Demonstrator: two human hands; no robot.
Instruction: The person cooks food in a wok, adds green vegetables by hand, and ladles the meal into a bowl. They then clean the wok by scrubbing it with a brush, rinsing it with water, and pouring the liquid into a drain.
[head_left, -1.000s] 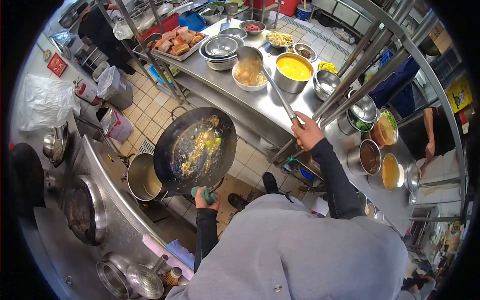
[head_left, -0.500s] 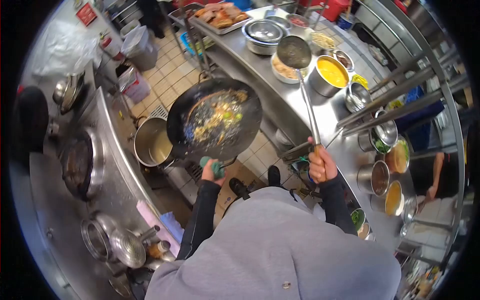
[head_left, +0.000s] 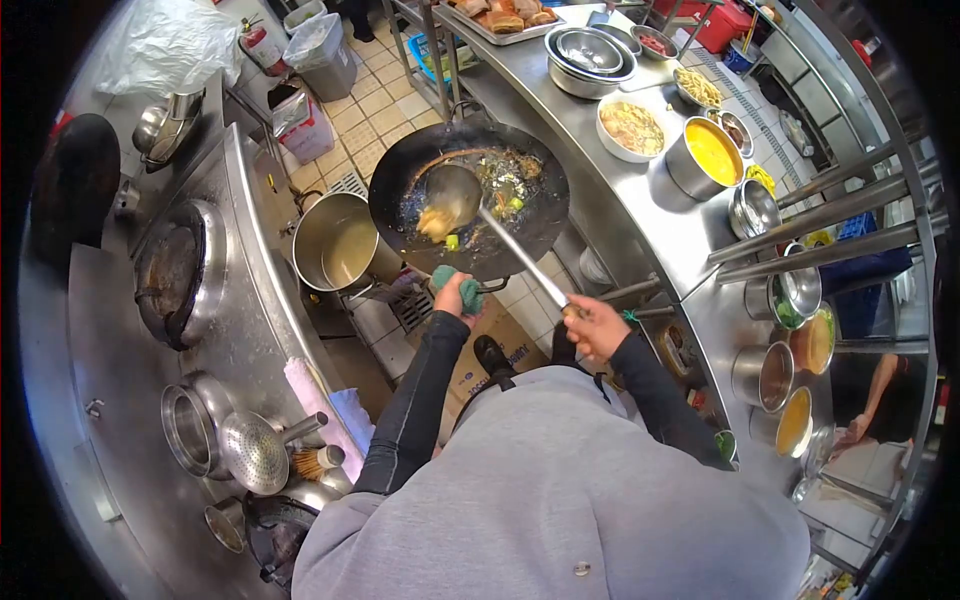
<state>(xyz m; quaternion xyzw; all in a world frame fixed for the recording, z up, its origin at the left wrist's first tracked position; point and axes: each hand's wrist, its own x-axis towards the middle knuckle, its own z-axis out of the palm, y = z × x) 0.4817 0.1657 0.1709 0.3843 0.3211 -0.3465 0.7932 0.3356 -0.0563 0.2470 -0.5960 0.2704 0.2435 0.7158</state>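
My left hand (head_left: 457, 297) is closed on a green cloth (head_left: 459, 287) at the near rim of a dark wok (head_left: 400, 185). The fingers of my right hand (head_left: 597, 328) are wrapped round the handle end of a long metal ladle (head_left: 530, 258). The ladle's bowl sits inside the wok, beside pale yellowish food (head_left: 436, 222) and a few green pieces. Chopped bits and oil cover part of the wok's inside.
A tall pot (head_left: 345, 250) of liquid stands left of the wok. On the right counter are a white bowl (head_left: 630, 130) and a pot of yellow liquid (head_left: 712, 155). A strainer (head_left: 255, 452) lies lower left. Another person's arm (head_left: 875, 400) shows far right.
The ladle has swung left from over the counter into the wok, and my right hand has moved left with it. Food in the wok has shifted. The wok appears further right in view.
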